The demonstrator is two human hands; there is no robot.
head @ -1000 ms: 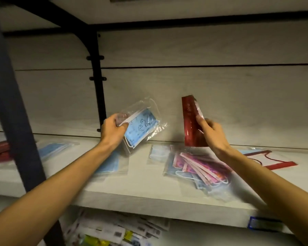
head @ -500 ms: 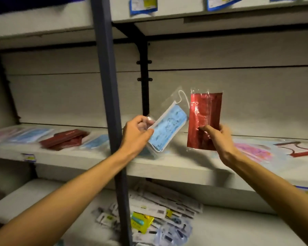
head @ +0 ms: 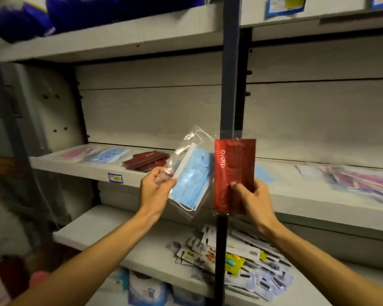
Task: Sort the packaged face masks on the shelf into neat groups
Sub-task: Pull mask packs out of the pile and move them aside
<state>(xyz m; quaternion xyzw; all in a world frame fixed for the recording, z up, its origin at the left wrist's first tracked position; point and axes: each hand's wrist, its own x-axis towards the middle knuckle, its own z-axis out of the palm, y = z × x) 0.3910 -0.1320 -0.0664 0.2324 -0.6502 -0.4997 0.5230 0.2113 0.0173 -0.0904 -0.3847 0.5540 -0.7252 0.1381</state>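
Both bare forearms reach forward and upward, the hands raised side by side in front of the dark shelf upright (head: 229, 85). The left hand (head: 155, 191) has thumb and curled fingers pinching the corner of a clear bag holding a blue face mask (head: 191, 180), which tilts with its top leaning right and touches, or nearly touches, the packet beside it. The right hand (head: 253, 195) grips the lower part of a red foil mask packet (head: 234, 173) printed "dipro", thumb pressed on its front, holding it upright in front of the upright post. Behind the hands, on the middle shelf (head: 93, 171), sorted groups lie in a row left of the post: pink mask packs (head: 74, 153), blue mask packs (head: 110, 155), then a stack of red packets (head: 146, 163). To the right of the post, blurred pink and blue mask packs (head: 358, 180) lie loose on the same shelf. The lower shelf holds a heap of small carded items (head: 241, 257).
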